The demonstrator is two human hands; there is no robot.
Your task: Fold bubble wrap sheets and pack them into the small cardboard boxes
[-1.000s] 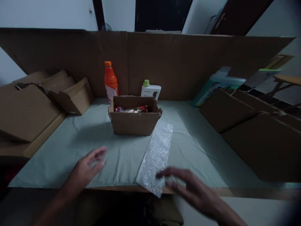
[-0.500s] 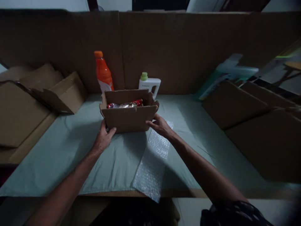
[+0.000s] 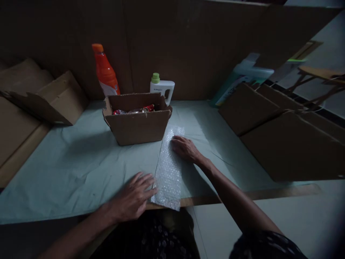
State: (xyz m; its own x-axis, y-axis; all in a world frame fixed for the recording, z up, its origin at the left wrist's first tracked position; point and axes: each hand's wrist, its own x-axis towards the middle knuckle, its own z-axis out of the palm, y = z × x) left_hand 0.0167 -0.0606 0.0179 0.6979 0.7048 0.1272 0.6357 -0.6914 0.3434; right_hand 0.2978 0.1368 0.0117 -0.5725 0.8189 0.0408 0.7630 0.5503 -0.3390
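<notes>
A strip of clear bubble wrap (image 3: 168, 172) lies lengthwise on the pale green cloth, its near end hanging past the table edge. On its upper part rests my right hand (image 3: 185, 148), fingers curled together and closed on the wrap; the fingertips are partly hidden. My left hand (image 3: 136, 196) is open, fingers spread and slightly blurred, at the wrap's lower left edge. Beyond both hands stands an open cardboard box (image 3: 138, 127) with shiny red and silver packets (image 3: 136, 110) inside. Neither hand touches the box.
Behind the box stand an orange-red bottle (image 3: 106, 73) and a white jug with a green cap (image 3: 159, 86). Cardboard boxes flank the cloth at left (image 3: 60, 100) and right (image 3: 293, 147). A teal bottle (image 3: 231, 81) leans by the right boxes. A tall cardboard panel (image 3: 188, 46) closes the back.
Both hands have let go of the box, which stays on the cloth. My left hand has come back toward the table edge; my right has moved onto the bubble wrap. The view has shifted.
</notes>
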